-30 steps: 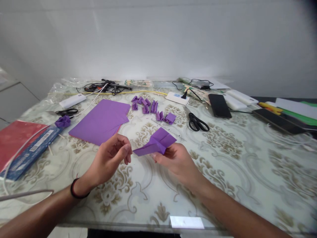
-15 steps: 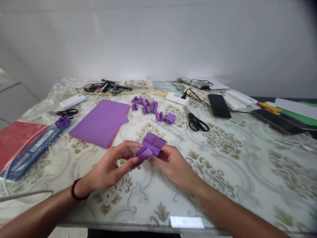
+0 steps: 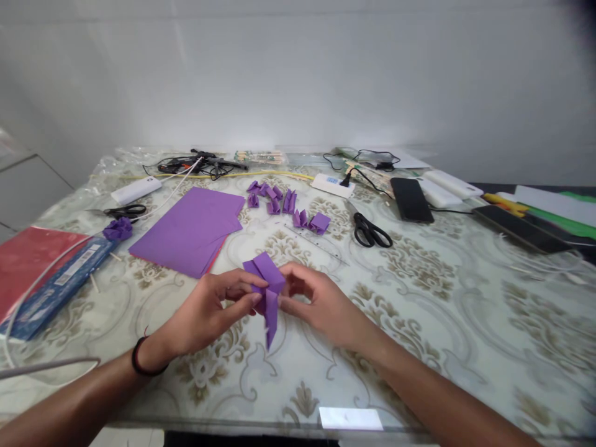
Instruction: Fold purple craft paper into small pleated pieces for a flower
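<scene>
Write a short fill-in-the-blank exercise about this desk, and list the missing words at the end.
1. The left hand pinches a piece of folded paper coloured ____.
2. The dark band is worn on the person's ____ wrist.
3. The scissors to the right of the small folded pieces have ____ handles.

Missing words: purple; left; black.

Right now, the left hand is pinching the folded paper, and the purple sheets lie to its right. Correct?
Not quite: the head view shows the purple sheets to the left of the folded paper. The left hand is indeed pinching it.
</scene>
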`<state>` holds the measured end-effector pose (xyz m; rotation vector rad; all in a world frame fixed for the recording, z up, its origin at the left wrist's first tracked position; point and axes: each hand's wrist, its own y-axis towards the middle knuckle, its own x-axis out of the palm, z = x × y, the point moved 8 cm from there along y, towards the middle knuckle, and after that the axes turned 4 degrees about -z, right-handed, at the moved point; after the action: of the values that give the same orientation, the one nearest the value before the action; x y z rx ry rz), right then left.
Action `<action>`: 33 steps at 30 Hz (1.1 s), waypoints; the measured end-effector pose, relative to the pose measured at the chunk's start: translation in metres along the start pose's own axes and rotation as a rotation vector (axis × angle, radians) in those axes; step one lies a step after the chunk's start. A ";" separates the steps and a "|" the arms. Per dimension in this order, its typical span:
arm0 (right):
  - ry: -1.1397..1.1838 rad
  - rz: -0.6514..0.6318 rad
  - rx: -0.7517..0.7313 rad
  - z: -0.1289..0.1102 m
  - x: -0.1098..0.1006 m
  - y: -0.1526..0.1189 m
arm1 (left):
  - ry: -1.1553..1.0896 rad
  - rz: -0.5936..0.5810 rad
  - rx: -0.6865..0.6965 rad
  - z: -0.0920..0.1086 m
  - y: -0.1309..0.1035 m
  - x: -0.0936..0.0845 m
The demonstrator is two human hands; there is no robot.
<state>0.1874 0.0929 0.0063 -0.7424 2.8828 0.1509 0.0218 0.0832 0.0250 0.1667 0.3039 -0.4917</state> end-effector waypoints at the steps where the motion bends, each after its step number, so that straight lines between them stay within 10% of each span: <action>1: -0.104 0.074 -0.077 -0.008 -0.007 -0.001 | 0.051 0.035 0.000 0.000 0.000 -0.003; 7: -0.351 0.079 -0.348 -0.041 -0.006 -0.011 | 0.299 0.097 0.112 0.005 -0.002 -0.003; 24: -0.227 0.054 -0.137 -0.026 -0.006 -0.004 | -0.331 0.085 -0.008 -0.016 0.004 -0.011; 33: 0.046 0.011 -0.071 -0.013 -0.012 -0.002 | -0.033 0.032 0.246 0.009 -0.003 -0.012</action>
<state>0.1970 0.0954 0.0207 -0.7515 2.9395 0.2416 0.0125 0.0840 0.0376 0.4016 0.2072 -0.4990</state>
